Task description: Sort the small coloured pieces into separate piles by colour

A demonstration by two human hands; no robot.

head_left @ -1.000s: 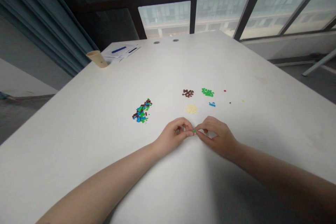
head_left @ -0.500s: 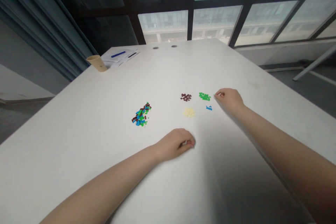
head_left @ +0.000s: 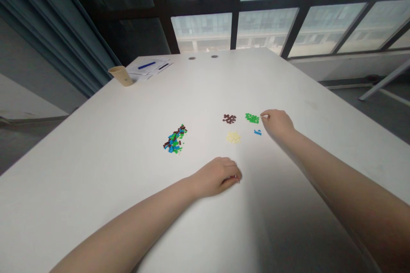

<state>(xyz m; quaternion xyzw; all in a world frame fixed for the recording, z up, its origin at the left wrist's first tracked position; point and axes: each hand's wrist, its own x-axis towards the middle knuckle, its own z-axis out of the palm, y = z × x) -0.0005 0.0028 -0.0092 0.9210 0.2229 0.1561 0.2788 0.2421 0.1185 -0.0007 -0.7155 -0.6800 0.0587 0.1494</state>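
Observation:
My right hand [head_left: 277, 123] reaches to the right edge of a flat patch of small green bricks [head_left: 252, 118]. Its thumb and fingers are pinched together; anything between them is too small to make out. Just below the green patch lie a few blue bricks [head_left: 257, 132]. Small dark brown bricks [head_left: 229, 118] form a patch to the left, and pale yellow bricks [head_left: 233, 137] another beneath it. My left hand [head_left: 218, 176] rests on the table nearer to me, fingers curled against the thumb, contents hidden. Further left is a mixed heap of brown, blue and green bricks [head_left: 174, 140].
The white table [head_left: 198, 94] extends to a dark-framed window. A beige paper cup [head_left: 121, 76] stands at the far left edge, beside papers with a blue pen [head_left: 146, 65] on them. Two round inserts are set into the far tabletop.
My right fingertips have come slightly closer to the green patch. My left hand stays in about the same place, its fingers a little more closed. The whole view has shifted slightly.

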